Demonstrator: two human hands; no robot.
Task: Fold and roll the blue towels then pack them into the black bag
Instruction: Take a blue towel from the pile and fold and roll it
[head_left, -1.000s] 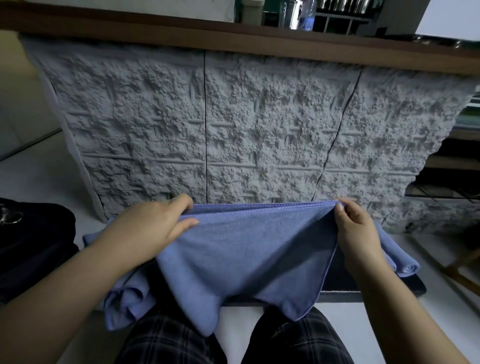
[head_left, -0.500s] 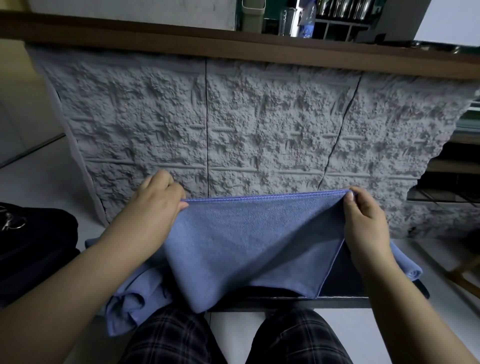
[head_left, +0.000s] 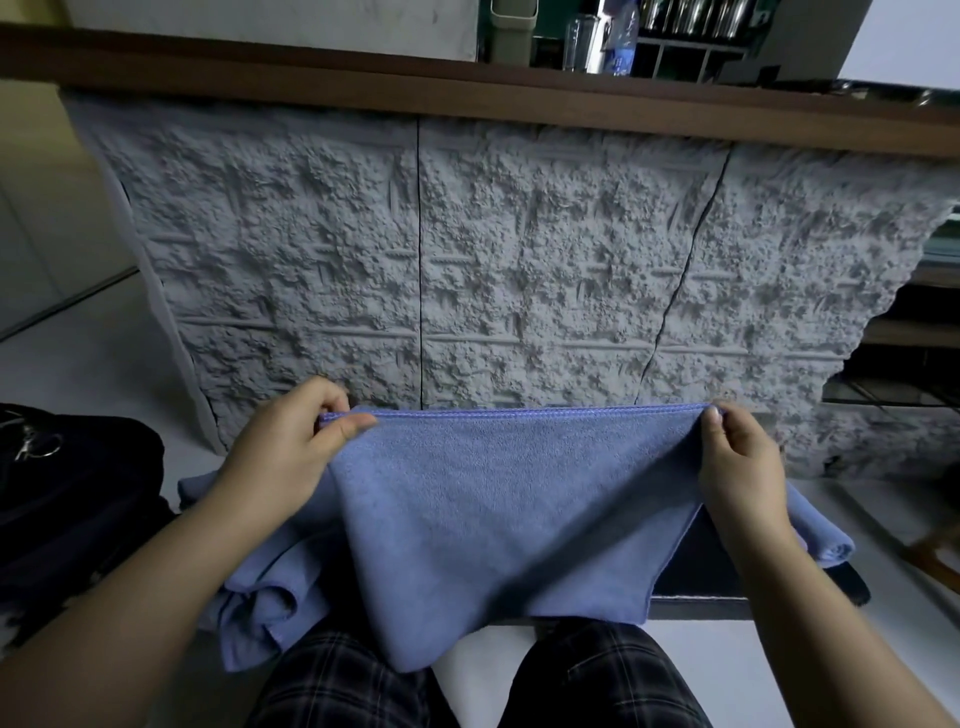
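Left hand (head_left: 291, 457): thumb and curled fingers pinch the left end of the top hem of a blue towel (head_left: 498, 525). Right hand (head_left: 740, 467): fingers and thumb pinch the right end of the same hem. Hem is stretched straight and level between the two hands; the cloth below hangs in a slack drape, its lower fold reaching down between the knees of a person in dark plaid trousers (head_left: 332, 686).

Under the held towel: a low dark platform (head_left: 727, 597), its front edge showing to the right of the drape. More blue towels lie on it. A crumpled one (head_left: 265, 608) sits at the left end, partly hanging over the front edge, below the left forearm. A rolled or folded one (head_left: 826, 545) lies at the right end, behind the right wrist.

Black bag (head_left: 72, 499): on the pale floor to the far left, well apart from the held towel; a metal ring shows on its top.

Behind everything: a grey rough-textured panel (head_left: 467, 260) under a brown wooden counter edge (head_left: 467, 88). Bottles and containers stand on the counter, too dim to identify.
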